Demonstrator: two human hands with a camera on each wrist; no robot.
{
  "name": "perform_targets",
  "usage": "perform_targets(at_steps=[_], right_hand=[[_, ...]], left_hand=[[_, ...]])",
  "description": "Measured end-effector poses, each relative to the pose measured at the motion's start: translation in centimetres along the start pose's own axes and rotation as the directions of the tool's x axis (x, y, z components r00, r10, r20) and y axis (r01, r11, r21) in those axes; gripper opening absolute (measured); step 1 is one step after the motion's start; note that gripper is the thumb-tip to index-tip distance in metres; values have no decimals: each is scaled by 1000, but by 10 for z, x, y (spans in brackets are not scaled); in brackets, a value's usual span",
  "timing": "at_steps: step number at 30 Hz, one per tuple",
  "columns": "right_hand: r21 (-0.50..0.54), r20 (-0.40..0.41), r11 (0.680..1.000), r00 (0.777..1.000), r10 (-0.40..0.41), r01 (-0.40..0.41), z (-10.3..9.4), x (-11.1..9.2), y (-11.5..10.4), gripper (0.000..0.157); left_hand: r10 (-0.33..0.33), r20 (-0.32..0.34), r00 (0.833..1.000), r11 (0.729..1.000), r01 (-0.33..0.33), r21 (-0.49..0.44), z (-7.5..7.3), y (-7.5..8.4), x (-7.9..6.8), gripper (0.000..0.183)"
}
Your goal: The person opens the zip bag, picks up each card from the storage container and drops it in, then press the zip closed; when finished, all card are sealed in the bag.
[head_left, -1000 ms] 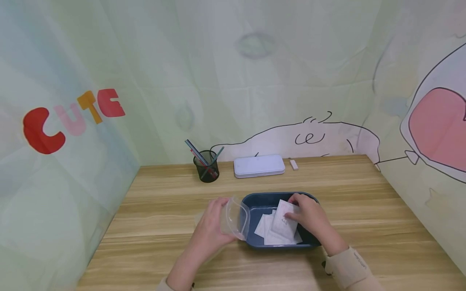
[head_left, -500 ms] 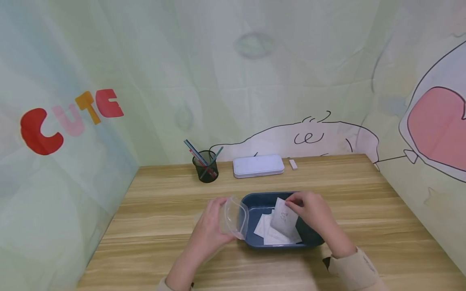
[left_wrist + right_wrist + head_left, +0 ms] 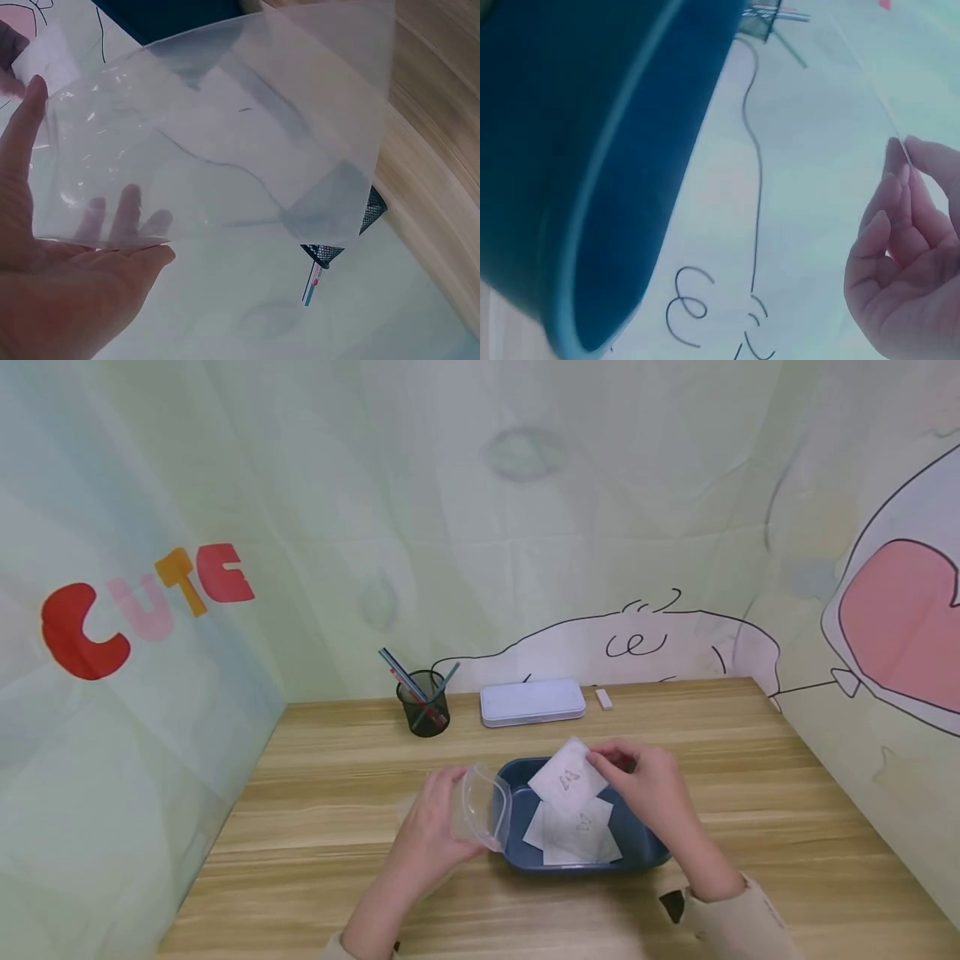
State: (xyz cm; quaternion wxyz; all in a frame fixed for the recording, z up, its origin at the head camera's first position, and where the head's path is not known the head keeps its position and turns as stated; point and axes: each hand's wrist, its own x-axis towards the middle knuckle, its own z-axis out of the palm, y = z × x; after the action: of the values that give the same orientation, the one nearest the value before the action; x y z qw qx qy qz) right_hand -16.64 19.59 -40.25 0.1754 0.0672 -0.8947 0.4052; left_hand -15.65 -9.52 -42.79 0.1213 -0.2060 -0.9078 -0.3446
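Observation:
In the head view my left hand [image 3: 435, 822] grips a clear plastic cup [image 3: 482, 808] lying tilted, its mouth facing the dark blue tray [image 3: 517, 860]. The left wrist view shows fingers curled round the wall of the cup [image 3: 202, 135]. My right hand [image 3: 648, 785] pinches a thin white square [image 3: 566, 777] with a small grey print by one corner, above the tray. In the right wrist view, thumb and fingertips of the right hand [image 3: 907, 247] hold that square nearly edge-on. Several similar white squares [image 3: 577, 835] lie overlapped in the tray.
A black mesh pen holder [image 3: 426, 714] with several pens, a white pencil case [image 3: 532, 702] and a small pale eraser-like block [image 3: 603, 699] stand along the back of the wooden table [image 3: 315, 810]. A printed curtain [image 3: 450, 527] hangs behind.
My right hand has lifted a white square up from the pile and tilted it to the left, uncovering another printed one beneath. The left hand and cup have hardly moved.

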Motion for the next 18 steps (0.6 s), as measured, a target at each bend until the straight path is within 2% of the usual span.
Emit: perform_targets(at_steps=[8, 15, 18], right_hand=[[185, -75, 979, 992, 102, -86, -3, -4, -17, 21], [304, -131, 950, 984, 122, -77, 3, -10, -30, 16], [367, -142, 927, 980, 140, -79, 6, -12, -34, 14]], left_hand=[[27, -24, 999, 1000, -27, 17, 1, -2, 1, 98], [24, -32, 999, 999, -23, 30, 0, 0, 1, 98], [23, -37, 999, 999, -22, 29, -1, 1, 1, 98]])
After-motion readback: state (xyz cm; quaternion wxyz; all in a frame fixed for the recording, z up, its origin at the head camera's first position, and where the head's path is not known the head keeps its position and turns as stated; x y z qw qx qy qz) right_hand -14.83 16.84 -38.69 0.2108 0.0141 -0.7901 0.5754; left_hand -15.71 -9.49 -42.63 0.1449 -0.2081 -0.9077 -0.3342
